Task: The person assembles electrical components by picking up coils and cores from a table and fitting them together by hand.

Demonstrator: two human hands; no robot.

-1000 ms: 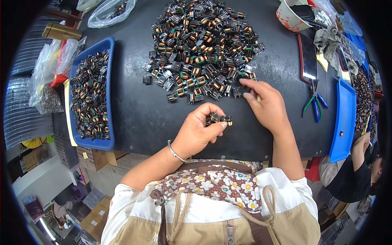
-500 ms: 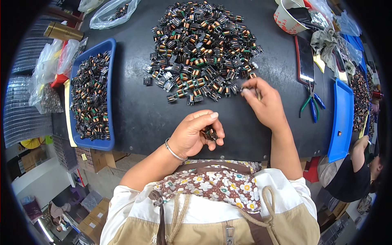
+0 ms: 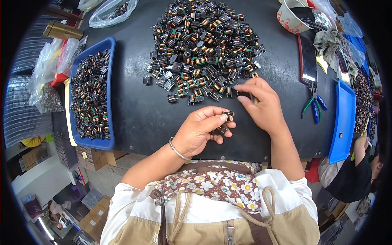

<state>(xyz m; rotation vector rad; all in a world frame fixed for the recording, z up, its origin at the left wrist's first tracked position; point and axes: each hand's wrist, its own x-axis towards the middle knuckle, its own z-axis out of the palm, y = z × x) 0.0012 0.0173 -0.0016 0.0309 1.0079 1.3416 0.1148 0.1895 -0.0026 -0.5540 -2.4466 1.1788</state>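
I have the black tabletop across most of my view, smooth with dull scuffs, its near edge running just in front of the person's floral cloth. The pile of wound components lies ahead of both hands, its front fringe close to the right one and farther from the left. Over on the left I see a blue tub with rounded corners, full of similar parts; a broad strip of tabletop runs between it and the left hand. Near the right side sits a shallow blue tray, with more tabletop between it and the right forearm. The right hand has thumb and forefinger parted beside the pile's front; I can't tell whether it grips anything. The left hand, nearer the person, pinches one component between thumb and fingers, with a second component lower among its curled fingers. The pinched one is small, dark and blocky, with a coppery winding.
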